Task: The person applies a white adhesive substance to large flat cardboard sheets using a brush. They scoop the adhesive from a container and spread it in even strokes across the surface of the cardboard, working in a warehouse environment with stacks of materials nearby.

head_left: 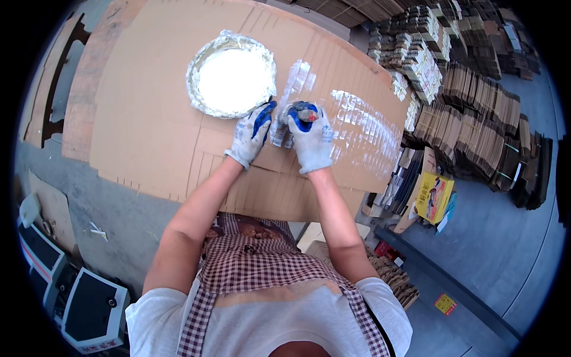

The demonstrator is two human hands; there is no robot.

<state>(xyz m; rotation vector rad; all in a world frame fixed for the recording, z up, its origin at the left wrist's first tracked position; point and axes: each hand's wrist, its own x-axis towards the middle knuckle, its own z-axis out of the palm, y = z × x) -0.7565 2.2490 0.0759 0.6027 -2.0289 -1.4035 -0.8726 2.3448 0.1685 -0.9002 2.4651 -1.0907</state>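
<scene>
My right hand (310, 134), in a white glove with blue coating, is closed around a grey handle-like thing with a red mark (307, 115). Its lower part is hidden by the hand. Beneath the fist runs a band of white-smeared pieces (299, 77) on brown cardboard (148, 107). My left hand (252, 134), gloved alike, rests beside that band with its fingers stretched forward, seemingly holding nothing. Just past its fingertips stands a round basin (193, 89) with a crinkled, paste-crusted rim and bright white contents. To the right, streaky white paste (366, 128) coats the cardboard.
Stacks of folded cardboard (476, 101) and bundled pale pieces (422, 71) fill the floor at right. A yellow box (434, 197) stands near the table's right corner. Black-and-white equipment (95, 309) is at lower left.
</scene>
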